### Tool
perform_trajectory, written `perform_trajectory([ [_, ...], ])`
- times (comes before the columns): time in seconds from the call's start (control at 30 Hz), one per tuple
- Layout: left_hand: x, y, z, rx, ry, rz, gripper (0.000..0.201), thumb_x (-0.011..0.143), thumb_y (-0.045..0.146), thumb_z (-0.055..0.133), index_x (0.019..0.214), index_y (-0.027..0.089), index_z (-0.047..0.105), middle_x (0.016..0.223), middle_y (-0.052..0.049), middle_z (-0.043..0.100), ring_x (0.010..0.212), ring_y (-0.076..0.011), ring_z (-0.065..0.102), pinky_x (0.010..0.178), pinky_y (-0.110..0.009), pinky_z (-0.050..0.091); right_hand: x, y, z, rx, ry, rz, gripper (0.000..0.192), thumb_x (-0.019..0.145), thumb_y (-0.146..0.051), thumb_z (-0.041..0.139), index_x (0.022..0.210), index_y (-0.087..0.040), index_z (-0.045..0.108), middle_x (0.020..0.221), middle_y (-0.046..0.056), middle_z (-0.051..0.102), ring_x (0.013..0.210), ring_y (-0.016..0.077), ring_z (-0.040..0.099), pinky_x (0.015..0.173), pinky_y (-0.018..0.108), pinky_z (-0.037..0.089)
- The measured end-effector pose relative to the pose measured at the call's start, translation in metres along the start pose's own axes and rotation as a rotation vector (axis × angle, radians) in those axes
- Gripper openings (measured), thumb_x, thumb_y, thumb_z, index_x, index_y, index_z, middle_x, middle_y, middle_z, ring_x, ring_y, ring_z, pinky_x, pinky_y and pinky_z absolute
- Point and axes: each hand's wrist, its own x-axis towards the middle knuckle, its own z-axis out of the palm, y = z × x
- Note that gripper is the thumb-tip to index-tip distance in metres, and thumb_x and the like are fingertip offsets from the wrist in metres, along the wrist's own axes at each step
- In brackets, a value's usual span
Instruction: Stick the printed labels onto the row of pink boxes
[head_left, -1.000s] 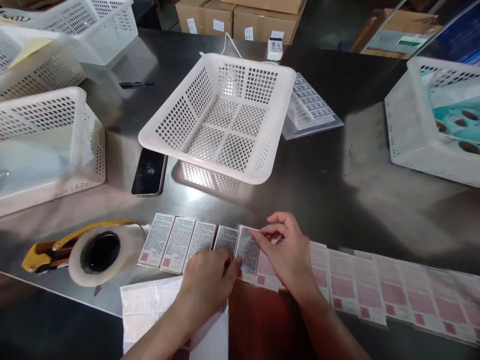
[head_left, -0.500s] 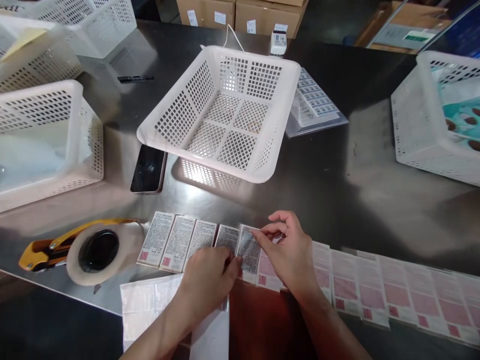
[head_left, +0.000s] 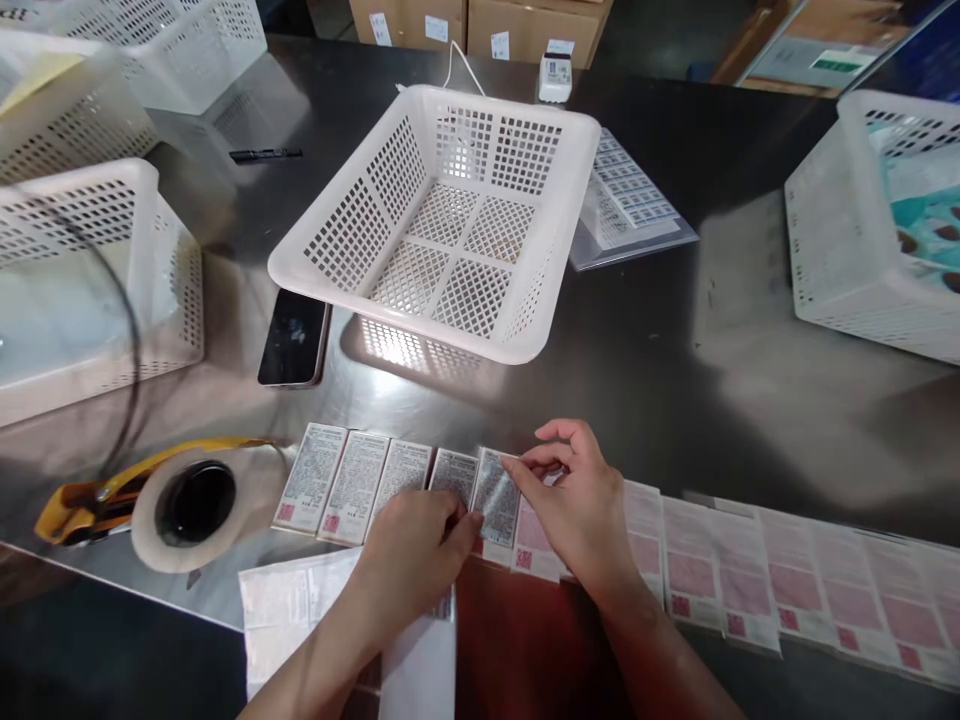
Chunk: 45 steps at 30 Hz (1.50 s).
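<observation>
Dark-labelled box (head_left: 498, 505) on bench (head_left: 637, 390), long axis roughly 12-to-6. Sits 2 o'clock from left hand (head_left: 421, 540), 9 o'clock from right hand (head_left: 576, 495). Both equally near, fingers curled; can't tell if gripping tbh.

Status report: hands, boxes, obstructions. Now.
Left hand partly over fourth box from left. Right hand at upper corner of fifth box. White basket beyond, clear of both hands.

A dark, glossy counter (head_left: 637, 390) spans the view, catching a bright white glare near its middle. Beyond its far edge stand labelled cardboard boxes (head_left: 412, 20), with dim floor (head_left: 652, 40) beside them and another carton (head_left: 832, 35) farther right.
</observation>
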Motion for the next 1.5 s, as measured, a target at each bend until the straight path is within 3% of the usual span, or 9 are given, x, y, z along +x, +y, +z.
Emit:
perform_trajectory([
  [0.93,0.004,0.008,-0.001,0.058,-0.012,-0.053,0.031,0.087,0.035,0.051,0.062,0.021,0.062,0.066,-0.004,0.067,0.065,-0.0187,0.06,0.059,-0.029,0.029,-0.004,0.005,0.006,-0.017,0.052,-0.065,0.033,0.079,-0.034,0.07,0.104,-0.028,0.049,0.078,-0.003,0.069,0.066,0.0184,0.066,0.061,0.03,0.048],
  [1.07,0.003,0.006,-0.001,0.041,-0.002,-0.036,0.033,0.086,0.037,0.05,0.057,0.021,0.057,0.063,-0.003,0.065,0.063,-0.018,0.058,0.06,-0.029,0.03,0.0,0.009,0.005,-0.054,0.122,-0.11,0.037,0.075,-0.032,0.073,0.104,-0.026,0.051,0.085,-0.001,0.061,0.069,0.018,0.062,0.062,0.03,0.048],
  [1.3,-0.003,0.001,-0.001,-0.004,0.006,0.017,0.029,0.072,0.036,0.062,0.052,0.021,0.048,0.052,0.004,0.052,0.055,-0.0136,0.048,0.055,-0.026,0.028,0.0,0.013,-0.001,-0.01,0.149,-0.196,0.025,0.084,-0.02,0.059,0.106,-0.023,0.05,0.086,0.0,0.055,0.073,0.0173,0.06,0.068,0.032,0.051],
  [1.4,-0.01,-0.006,-0.001,-0.1,0.019,0.056,0.035,0.075,0.04,0.062,0.053,0.021,0.044,0.05,0.005,0.049,0.054,-0.0123,0.044,0.054,-0.025,0.028,-0.012,0.012,-0.001,-0.087,0.107,-0.305,0.029,0.085,-0.027,0.065,0.11,-0.022,0.051,0.094,0.004,0.057,0.08,0.0208,0.061,0.072,0.036,0.053],
  [1.5,-0.019,-0.016,-0.003,-0.206,0.15,0.05,0.039,0.08,0.046,0.059,0.054,0.021,0.044,0.05,0.004,0.049,0.053,-0.0119,0.044,0.053,-0.024,0.029,-0.028,0.012,-0.005,-0.253,0.0,-0.403,0.043,0.078,-0.028,0.076,0.115,-0.021,0.053,0.104,0.008,0.059,0.098,0.0286,0.058,0.084,0.046,0.052],
])
